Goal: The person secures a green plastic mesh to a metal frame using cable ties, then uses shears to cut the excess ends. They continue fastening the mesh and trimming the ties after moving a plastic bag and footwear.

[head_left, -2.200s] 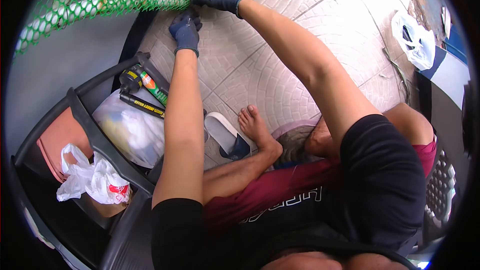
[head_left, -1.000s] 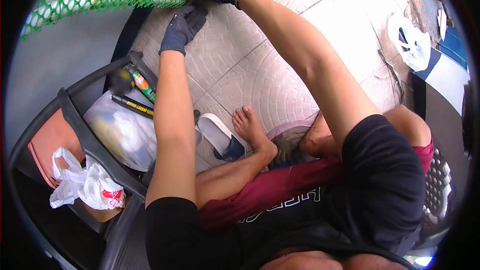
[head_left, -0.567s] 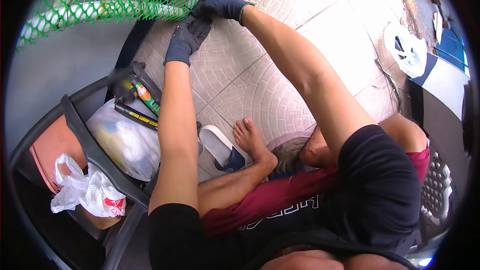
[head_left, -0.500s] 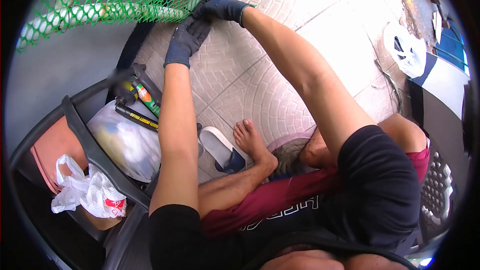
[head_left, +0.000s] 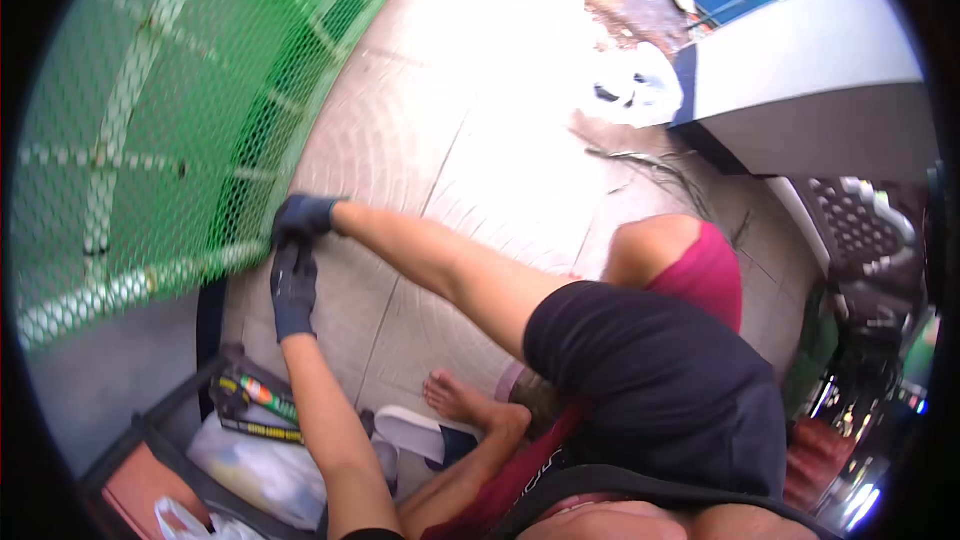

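A green plastic mesh [head_left: 150,110] on a pale metal frame stands at the left. My right hand [head_left: 300,217], in a dark blue glove, is closed on the mesh's lower right corner. My left hand [head_left: 293,287], gloved too, reaches up from below with its fingertips touching that same corner, right under the right hand. The picture is blurred, so the left hand's grip is unclear. Both my arms are bare and stretched forward over the patterned paving [head_left: 450,140].
A black plastic chair [head_left: 150,430] at the lower left holds spray cans [head_left: 255,402] and a white bag [head_left: 255,460]. My bare foot [head_left: 455,402] rests by a white slipper [head_left: 410,430]. A white plastic bag [head_left: 635,85] lies by a grey wall [head_left: 800,70].
The view has swung up and to the right, so the hands now sit lower and more of the mesh and the wall shows. Both hands stay at the mesh corner.
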{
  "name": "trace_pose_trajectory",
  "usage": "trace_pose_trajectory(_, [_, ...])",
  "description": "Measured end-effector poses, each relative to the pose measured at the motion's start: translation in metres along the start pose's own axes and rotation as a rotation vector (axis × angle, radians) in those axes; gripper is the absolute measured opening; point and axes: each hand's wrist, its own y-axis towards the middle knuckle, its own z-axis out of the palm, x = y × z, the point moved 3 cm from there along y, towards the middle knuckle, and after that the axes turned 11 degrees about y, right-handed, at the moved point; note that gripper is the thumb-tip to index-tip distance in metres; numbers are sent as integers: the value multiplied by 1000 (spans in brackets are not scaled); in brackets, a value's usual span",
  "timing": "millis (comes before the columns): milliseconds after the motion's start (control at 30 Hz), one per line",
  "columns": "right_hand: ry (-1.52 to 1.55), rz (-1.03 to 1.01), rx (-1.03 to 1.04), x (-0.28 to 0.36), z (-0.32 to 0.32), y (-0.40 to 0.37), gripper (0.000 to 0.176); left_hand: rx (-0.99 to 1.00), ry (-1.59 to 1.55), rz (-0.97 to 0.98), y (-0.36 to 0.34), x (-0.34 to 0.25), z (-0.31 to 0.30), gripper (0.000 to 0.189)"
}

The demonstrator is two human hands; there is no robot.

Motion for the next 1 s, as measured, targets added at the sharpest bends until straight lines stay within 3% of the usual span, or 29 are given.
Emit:
trace_pose_trajectory(33, [-21, 35, 42, 8, -5, 0, 26, 12, -229, -120, 1, -2, 0, 37])
trace_pose_trajectory(67, [-18, 28, 65, 19, -13, -3, 27, 22, -228, -91, 1, -6, 1, 37])
trace_pose_trajectory(133, [-58, 71, -8, 14, -7, 2, 23, -212, -772, -355, -1, -9, 7, 36])
trace_pose_trajectory(167, [-62, 106, -38, 20, -11, 0, 22, -205, -777, -333, -4, -22, 10, 36])
trace_pose_trajectory(233, [-97, 207, -45, 20, -10, 0, 22, -202, 60, -149, 0, -53, 10, 37])
trace_pose_trajectory(267, [-118, 254, -42, 19, -6, -1, 22, -206, 52, -132, 4, -50, 13, 37])
trace_pose_trajectory(333, [-161, 330, -26, 21, 1, 4, 23, -267, -1053, -458, 5, -19, 22, 40])
trace_pose_trajectory(500, [-219, 387, -39, 38, -6, 5, 24, -281, -1023, -318, 6, -4, 29, 42])
trace_pose_trajectory(567, [306, 669, -247, 54, -19, -10, 26, -194, -1161, -365, 7, -2, 31, 43])
trace_pose_trajectory(600, [283, 651, -258, 57, -19, -11, 28, -200, -1164, -354, 10, -10, 29, 43])
trace_pose_trajectory(667, [297, 676, -269, 59, -17, -12, 28, -166, -1335, -536, 16, -24, 29, 43])
trace_pose_trajectory(733, [449, 833, -371, 53, -15, -11, 26, -152, -1331, -485, 27, 2, 33, 45])
trace_pose_trajectory(800, [367, 712, -326, 49, -12, -12, 26, -135, -1313, -457, 30, 14, 35, 47])
trace_pose_trajectory(867, [294, 601, -295, 49, -10, -10, 26, -24, -1324, -263, 31, 8, 38, 49])
trace_pose_trajectory(1000, [250, 409, -277, 7, 20, -2, 25, -187, -1470, -375, 23, -26, 43, 49])
